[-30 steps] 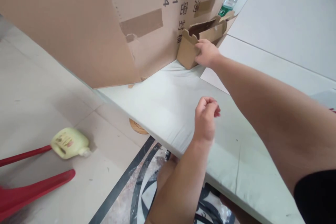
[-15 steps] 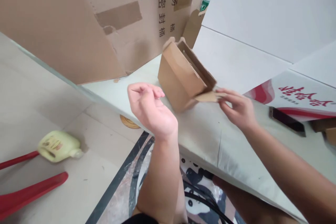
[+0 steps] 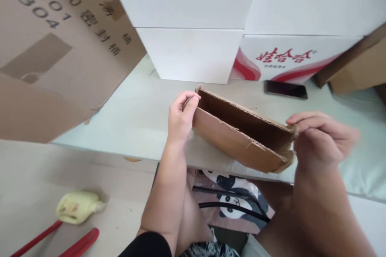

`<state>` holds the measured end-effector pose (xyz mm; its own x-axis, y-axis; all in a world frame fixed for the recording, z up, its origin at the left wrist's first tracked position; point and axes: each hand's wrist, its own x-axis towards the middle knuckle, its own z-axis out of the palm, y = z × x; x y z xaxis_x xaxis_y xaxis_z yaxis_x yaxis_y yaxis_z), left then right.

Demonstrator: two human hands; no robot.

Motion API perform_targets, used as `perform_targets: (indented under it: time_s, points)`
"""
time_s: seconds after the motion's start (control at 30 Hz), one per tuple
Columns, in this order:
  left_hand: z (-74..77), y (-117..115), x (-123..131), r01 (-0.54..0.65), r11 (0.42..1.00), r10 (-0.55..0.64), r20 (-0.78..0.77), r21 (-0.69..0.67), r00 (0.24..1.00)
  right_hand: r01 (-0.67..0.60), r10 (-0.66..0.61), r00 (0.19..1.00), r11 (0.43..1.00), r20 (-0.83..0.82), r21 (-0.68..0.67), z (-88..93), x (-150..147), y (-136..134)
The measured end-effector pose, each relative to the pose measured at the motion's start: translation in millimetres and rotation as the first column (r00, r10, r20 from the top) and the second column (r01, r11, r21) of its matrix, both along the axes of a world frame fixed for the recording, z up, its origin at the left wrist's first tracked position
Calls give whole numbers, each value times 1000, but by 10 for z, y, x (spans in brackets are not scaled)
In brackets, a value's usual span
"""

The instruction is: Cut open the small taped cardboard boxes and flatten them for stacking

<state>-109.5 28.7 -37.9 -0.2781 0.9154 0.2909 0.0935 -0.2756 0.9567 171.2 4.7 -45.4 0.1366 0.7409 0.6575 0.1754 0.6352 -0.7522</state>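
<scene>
A narrow brown cardboard box (image 3: pixel 237 142) stands near the table's front edge, its long opening facing up and its cut edges rough. My left hand (image 3: pixel 181 116) pinches the box's left end between thumb and fingers. At the opposite end, my right hand (image 3: pixel 324 138) is closed at the box's right corner, fingers and thumb on the short edge there; it is slightly blurred. The inside of the box looks dark, and its bottom is hidden.
White cartons (image 3: pixel 196 54) and one with red lettering (image 3: pixel 283 58) line the table's back. A phone (image 3: pixel 286 89) lies before them. Large printed cardboard (image 3: pixel 60 68) rises at left. On the floor are a pale yellow bottle (image 3: pixel 79 207) and red bars (image 3: pixel 81 245).
My left hand has gone from hanging beside the box to gripping its left end. The box has turned, and its opening now spans left to right between both hands. The view has swung right.
</scene>
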Motion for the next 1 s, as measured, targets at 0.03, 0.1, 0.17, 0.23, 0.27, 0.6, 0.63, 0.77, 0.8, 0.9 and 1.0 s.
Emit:
perform_targets:
  time_s: [0.03, 0.1, 0.17, 0.23, 0.27, 0.6, 0.63, 0.77, 0.8, 0.9, 1.0]
  points:
    - [-7, 29, 85, -1, 1000, 1, -15, 3, 1000, -22, 22, 1000, 999, -16, -28, -7, 61, -2]
    - [-15, 80, 231, -29, 1000, 29, -44, 1, 999, -53, 58, 998, 991, 37, -119, -9, 197, -32]
    - [-3, 122, 359, -65, 998, 64, -65, -21, 996, -79, 103, 984, 983, 146, -166, 20, 333, -79]
    - [27, 152, 483, -84, 995, 79, -81, -56, 994, -87, 119, 963, 987, 243, -138, 75, 452, -131]
    - [42, 163, 545, -89, 993, 83, -83, -74, 993, -72, 103, 954, 991, 281, -117, 104, 501, -156]
    - [-34, 98, 787, 58, 998, -58, 19, -32, 998, 149, -36, 883, 967, 468, -205, 185, 783, -300]
    - [-40, 83, 755, 106, 994, -105, 35, -37, 994, 157, -39, 887, 962, 460, -222, 178, 788, -285]
    - [-27, 57, 600, 336, 938, -337, 11, -89, 942, 149, -20, 923, 940, 385, -307, 125, 741, -191]
    - [-24, 61, 565, 401, 909, -404, -3, -117, 915, 143, -14, 931, 934, 366, -327, 103, 716, -166]
    - [-35, 91, 479, 555, 805, -574, -40, -210, 818, 134, 8, 945, 902, 326, -410, 3, 642, -107]
    - [-73, 121, 430, 608, 756, -644, -113, -243, 756, 119, 25, 958, 872, 286, -475, -124, 604, -67]
